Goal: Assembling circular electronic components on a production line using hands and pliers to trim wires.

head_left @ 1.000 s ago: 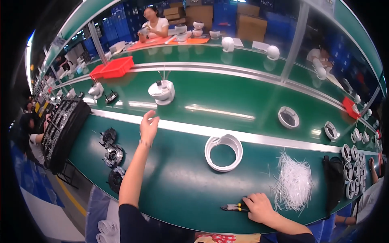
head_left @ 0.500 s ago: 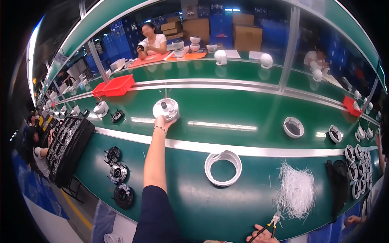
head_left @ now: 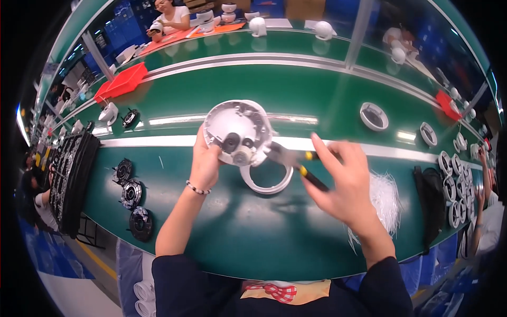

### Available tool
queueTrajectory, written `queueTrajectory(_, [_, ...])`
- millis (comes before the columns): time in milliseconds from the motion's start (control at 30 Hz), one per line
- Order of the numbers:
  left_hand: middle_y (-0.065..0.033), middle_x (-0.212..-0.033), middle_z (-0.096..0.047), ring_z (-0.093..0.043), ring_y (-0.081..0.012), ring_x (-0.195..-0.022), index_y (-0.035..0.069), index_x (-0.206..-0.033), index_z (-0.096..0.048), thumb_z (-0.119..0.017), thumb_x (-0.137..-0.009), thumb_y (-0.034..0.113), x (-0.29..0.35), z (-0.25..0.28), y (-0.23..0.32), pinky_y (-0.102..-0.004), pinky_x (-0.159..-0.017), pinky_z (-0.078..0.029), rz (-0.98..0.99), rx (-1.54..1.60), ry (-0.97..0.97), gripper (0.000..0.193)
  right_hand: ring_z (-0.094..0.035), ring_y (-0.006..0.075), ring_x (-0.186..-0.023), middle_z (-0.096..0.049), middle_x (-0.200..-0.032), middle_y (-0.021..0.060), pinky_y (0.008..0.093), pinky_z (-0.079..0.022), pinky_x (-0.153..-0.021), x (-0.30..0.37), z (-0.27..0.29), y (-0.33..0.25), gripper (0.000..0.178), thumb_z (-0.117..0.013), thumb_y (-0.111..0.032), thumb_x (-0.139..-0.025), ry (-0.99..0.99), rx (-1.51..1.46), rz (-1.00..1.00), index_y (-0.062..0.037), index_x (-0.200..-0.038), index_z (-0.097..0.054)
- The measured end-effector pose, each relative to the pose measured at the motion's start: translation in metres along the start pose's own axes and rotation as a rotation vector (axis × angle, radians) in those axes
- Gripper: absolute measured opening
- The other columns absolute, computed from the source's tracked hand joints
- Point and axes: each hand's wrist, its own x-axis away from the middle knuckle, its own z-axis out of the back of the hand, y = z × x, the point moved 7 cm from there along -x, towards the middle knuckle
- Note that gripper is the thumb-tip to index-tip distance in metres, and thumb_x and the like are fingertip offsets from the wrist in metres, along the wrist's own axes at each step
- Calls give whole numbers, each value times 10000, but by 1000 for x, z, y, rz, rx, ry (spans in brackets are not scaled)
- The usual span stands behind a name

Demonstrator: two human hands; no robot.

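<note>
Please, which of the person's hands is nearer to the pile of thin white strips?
Right. The right hand, holding pliers, is just left of the pile of thin white strips; the left hand, holding a white housing, is much farther left.

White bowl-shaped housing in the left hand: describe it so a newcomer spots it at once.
Start at the near dark-green workbench and find the left hand above it, with a beaded bracelet at its wrist. That hand holds the white bowl-shaped housing, open side showing. Unlike the white ring partly hidden behind it, this housing has dark round parts inside.
</note>
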Motion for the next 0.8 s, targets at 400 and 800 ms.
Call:
queueTrajectory(400, [-200,-1270,-303,-348,-262,-1180,26,-1303,-198,-337,-604,-123,22,-92,6,-329,-986,-285,-255,-227,-212,729,-441,210,-754,-466,-808,54,331,-329,-644,1,7,59,523,-674,-163,-543,84,404,-121,-107,-1054,-579])
queueTrajectory(800, [-224,-1293,-272,-316,-288,-1209,68,-1327,-151,-351,-596,-119,30,-136,-10,-343,-1004,-243,-165,-157,-273,780,-442,207,-778,-471,-828,47,330,-338,-664,31,30,87,542,-676,-147,-516,-22,488,-172,-89,-1046,-582])
